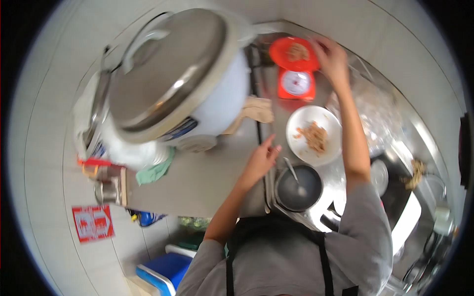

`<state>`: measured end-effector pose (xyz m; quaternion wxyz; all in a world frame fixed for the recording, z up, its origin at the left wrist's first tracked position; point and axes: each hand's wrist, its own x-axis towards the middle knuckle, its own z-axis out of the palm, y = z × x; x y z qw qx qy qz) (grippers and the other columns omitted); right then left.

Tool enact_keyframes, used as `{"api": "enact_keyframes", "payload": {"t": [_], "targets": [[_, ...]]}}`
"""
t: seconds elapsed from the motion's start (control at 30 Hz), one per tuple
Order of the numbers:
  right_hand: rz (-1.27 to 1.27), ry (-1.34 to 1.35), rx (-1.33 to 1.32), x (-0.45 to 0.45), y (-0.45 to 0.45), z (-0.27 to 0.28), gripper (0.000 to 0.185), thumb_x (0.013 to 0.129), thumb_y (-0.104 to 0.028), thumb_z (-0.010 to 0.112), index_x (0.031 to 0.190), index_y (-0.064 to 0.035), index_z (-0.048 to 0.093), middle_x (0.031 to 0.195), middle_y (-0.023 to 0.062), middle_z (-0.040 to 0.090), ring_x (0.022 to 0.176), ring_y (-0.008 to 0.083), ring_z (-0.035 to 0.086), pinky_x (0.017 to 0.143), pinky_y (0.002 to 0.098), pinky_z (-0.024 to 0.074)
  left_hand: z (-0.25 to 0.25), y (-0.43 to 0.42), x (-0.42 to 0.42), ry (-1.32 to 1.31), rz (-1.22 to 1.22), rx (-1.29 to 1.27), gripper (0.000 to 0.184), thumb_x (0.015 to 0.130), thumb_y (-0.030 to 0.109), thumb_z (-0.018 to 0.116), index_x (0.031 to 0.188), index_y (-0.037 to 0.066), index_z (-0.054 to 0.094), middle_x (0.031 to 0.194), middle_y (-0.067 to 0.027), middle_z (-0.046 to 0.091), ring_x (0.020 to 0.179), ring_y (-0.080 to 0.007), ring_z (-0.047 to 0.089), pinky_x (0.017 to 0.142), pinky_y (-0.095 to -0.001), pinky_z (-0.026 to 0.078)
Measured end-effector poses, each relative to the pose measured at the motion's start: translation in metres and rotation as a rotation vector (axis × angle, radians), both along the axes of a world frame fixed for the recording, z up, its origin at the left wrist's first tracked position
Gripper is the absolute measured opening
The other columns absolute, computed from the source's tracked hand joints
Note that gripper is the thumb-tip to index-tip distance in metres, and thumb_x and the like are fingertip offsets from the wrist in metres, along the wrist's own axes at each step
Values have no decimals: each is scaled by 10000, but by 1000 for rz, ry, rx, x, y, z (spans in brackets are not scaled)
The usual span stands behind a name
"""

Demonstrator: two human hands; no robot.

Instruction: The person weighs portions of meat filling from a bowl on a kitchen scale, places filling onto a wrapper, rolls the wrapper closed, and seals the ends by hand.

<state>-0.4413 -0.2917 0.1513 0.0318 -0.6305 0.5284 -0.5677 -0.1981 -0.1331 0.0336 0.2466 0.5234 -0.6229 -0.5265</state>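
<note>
My right hand (pixel 332 58) is at the right rim of a red kitchen scale's pan (pixel 277 51), fingers loosely bent and blurred, with a gap between them. Whether it touches the rim I cannot tell. Shredded light-brown food (pixel 297 52) lies on the pan, above the scale's round white dial (pixel 296 83). Below the scale, a white bowl (pixel 296 148) holds more of the shredded food (pixel 314 138). My left hand (pixel 262 160) hovers by the counter's edge, fingers apart and holding nothing. Near it, a spoon (pixel 291 170) rests in a dark round bowl (pixel 306 192).
A large rice cooker (pixel 170 74) with a metal lid fills the upper left. Beside it are a brown cloth (pixel 259 109) and a green cloth (pixel 156 170). Clear plastic bags (pixel 377 111) lie right of my right forearm. A blue-lidded box (pixel 165 271) stands on the floor.
</note>
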Motion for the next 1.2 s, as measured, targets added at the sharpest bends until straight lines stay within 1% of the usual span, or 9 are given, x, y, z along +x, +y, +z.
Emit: {"api": "enact_keyframes", "payload": {"t": [0.07,0.17,0.33,0.37,0.73,0.8,0.87,1.0,1.2], "targets": [[21,112,103,9,48,-37,131,818,-137,630,824,-6,633,714,144,606,615,294,591,598,350,476,5,26,28,100,34,-30,462,932,236,525,1339,52,408,742,-48,573,607,-107,564,569,-260,483],[377,395,464,0,106,-117,210,707,-72,685,905,-8,654,864,164,626,838,308,599,776,406,461,5,65,74,180,102,-72,421,936,199,508,1319,41,431,780,-37,576,624,-97,557,591,-259,478],[113,96,536,-6,126,-129,120,752,-44,656,866,-28,688,794,151,641,741,254,645,673,324,507,10,107,152,261,425,-8,374,951,173,470,1303,48,452,830,-45,580,666,-104,570,620,-246,490],[157,356,390,-14,125,-143,152,734,-5,639,876,-23,688,786,141,647,715,228,646,643,291,507,11,112,166,287,477,-34,364,956,172,461,1298,47,457,838,-48,580,678,-109,576,624,-244,491],[-40,272,584,1,120,-138,227,699,-31,647,923,-32,686,920,158,671,834,276,652,784,343,496,87,109,311,212,762,-489,289,950,152,470,1211,44,534,817,-33,588,675,-84,554,594,-216,460],[140,619,175,-14,119,-168,203,730,-144,683,903,-38,693,819,153,672,769,261,655,701,357,498,82,111,322,197,714,-442,282,950,161,476,1195,41,547,814,-31,592,676,-83,551,599,-214,458],[-121,564,580,2,131,-152,186,753,-183,644,865,-38,679,750,148,662,708,336,641,660,383,504,69,111,324,215,643,-386,278,949,167,481,1184,38,556,815,-32,596,678,-82,549,609,-211,457],[-143,644,162,6,142,-163,178,800,-189,595,907,-67,669,758,163,648,740,343,637,647,421,480,60,116,336,186,497,-306,269,943,171,492,1163,33,563,821,-29,597,685,-83,550,631,-226,465],[-394,482,532,1,168,-156,198,878,-180,546,1018,-62,624,985,184,630,942,355,599,790,410,466,40,158,365,122,-103,337,248,928,187,509,1070,3,595,820,-51,627,740,-107,601,640,-238,486]]}}
